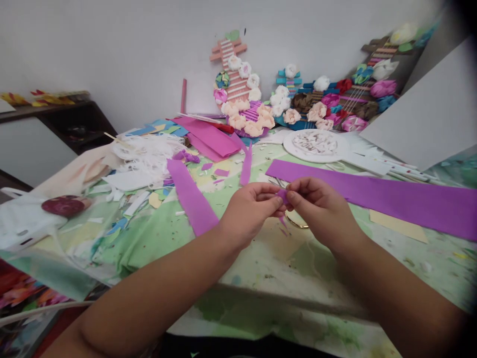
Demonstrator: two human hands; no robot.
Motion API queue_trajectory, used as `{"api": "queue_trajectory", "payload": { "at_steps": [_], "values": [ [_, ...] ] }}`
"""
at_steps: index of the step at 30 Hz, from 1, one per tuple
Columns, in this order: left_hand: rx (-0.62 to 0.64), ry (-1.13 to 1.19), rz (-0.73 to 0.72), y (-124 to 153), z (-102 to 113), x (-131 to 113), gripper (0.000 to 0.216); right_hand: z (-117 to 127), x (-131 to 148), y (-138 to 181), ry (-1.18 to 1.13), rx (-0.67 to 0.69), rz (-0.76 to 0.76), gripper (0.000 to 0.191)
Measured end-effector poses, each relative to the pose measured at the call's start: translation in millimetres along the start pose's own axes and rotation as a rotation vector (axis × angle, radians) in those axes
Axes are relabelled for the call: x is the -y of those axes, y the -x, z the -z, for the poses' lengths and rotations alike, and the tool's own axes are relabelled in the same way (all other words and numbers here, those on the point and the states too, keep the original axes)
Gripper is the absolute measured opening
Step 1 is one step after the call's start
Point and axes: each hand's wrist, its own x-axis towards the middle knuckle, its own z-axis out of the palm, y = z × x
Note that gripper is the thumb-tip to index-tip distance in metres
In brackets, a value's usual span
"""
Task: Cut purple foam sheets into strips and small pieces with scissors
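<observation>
Between my two hands, over the near part of the table, is a small piece of purple paper (282,195). My left hand (250,209) pinches it from the left with thumb and fingertips. From the other side my right hand (319,209) grips its edge, also thumb against fingers. Just beyond the hands lie scissors, mostly hidden, with a gold-coloured handle ring (298,223) showing below. A wide purple strip (391,201) stretches off to the right. Another purple strip (192,196) lies left of my left hand, its near end behind my wrist.
Paper flowers on stick-built guitar shapes (238,89) lean against the wall. A white round paddle (316,145) lies at back right. White shredded strips (149,151) and pink sheets (208,134) pile at back left. A white power strip (30,223) rests on the left edge.
</observation>
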Motion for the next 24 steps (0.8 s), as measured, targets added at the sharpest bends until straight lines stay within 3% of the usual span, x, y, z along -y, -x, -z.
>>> {"api": "queue_trajectory", "payload": {
  "at_steps": [11,16,24],
  "values": [
    [-0.075,-0.204,0.077,-4.1,2.5,-0.2,0.030,1.4,-0.8,-1.5,0.125,0.000,0.018,0.014],
    [-0.055,-0.332,0.042,-0.9,3.2,-3.8,0.034,2.8,-2.1,-3.8,0.138,-0.025,-0.009,0.016],
    [-0.005,-0.345,0.004,-1.1,4.8,-2.2,0.042,3.5,-5.6,-5.9,0.056,-0.038,-0.005,0.019]
  ]
}}
